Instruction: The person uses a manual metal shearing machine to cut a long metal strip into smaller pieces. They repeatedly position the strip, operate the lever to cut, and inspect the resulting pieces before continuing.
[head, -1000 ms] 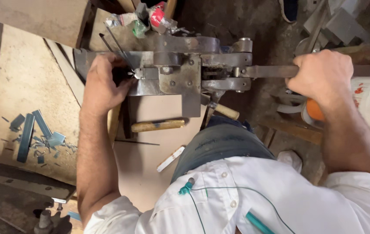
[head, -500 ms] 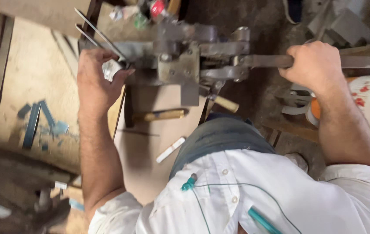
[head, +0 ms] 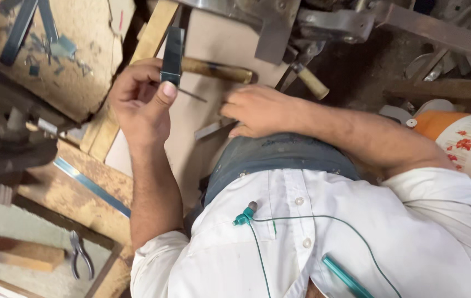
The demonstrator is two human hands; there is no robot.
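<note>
You hold one dark metal strip (head: pixel 172 55) upright in your left hand (head: pixel 141 102), pinched between thumb and fingers just above the table (head: pixel 213 49), near its left edge. Your right hand (head: pixel 257 110) lies knuckles up on the table just to the right of it, fingers curled down over something small; whether it grips anything cannot be told. A thin light sliver (head: pixel 209 130) lies flat beside those fingertips.

Behind both hands lie two wooden-handled tools: one long handle (head: pixel 216 70) runs across the table between your hands and the machine, and a second, shorter handle (head: pixel 311 81) points off at an angle toward the right. The grey metal machine (head: pixel 279 25) stands along the table's far edge, with one long bar (head: pixel 440 34) reaching out to the right.

Past the left edge, a rough board (head: pixel 75 83) carries several blue-grey offcuts (head: pixel 25 27). One blue strip (head: pixel 92 186) lies slantwise on the planks at the near left, and one pair of pliers (head: pixel 80 255) rests on the floor below. One orange-and-white bucket (head: pixel 462 140) sits by your right elbow.
</note>
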